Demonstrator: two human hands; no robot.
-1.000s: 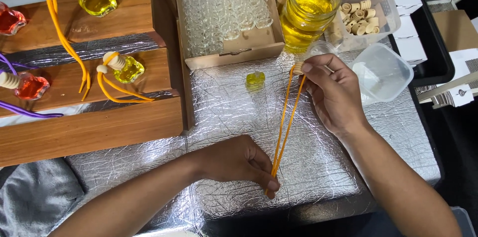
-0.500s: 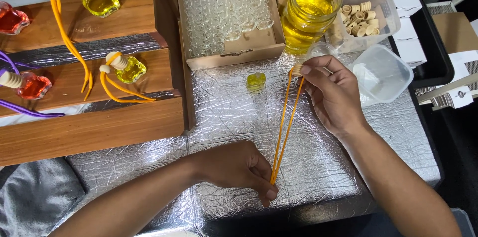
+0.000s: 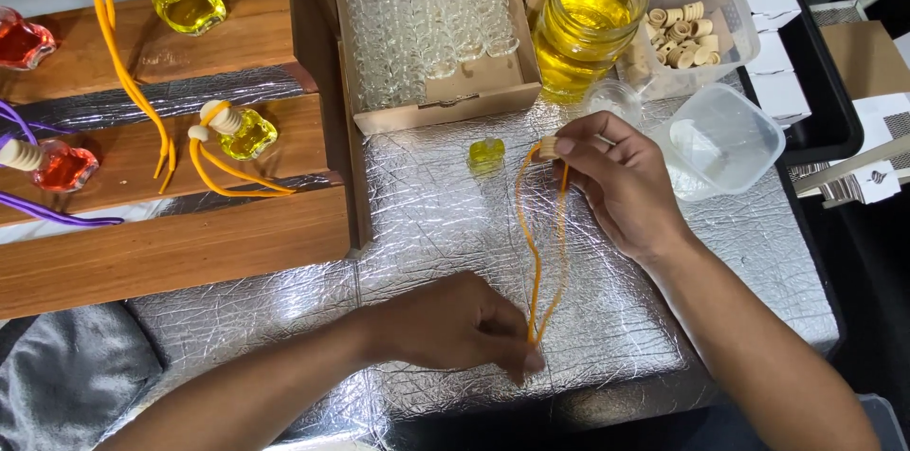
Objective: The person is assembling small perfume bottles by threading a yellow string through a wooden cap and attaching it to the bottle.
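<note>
The right hand (image 3: 616,181) is pinching a wooden cap (image 3: 548,147) threaded on an orange cord (image 3: 536,252), while the left hand (image 3: 464,328) is gripping the cord's lower end; a small yellow-filled bottle (image 3: 486,153) is standing on the foil-covered worktop (image 3: 427,214) just beside the right hand's fingertips.

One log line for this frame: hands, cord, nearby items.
left hand: pinches cord low end | right hand: holds cap on cord top | small yellow bottle: on foil, untouched | jar: upright
</note>
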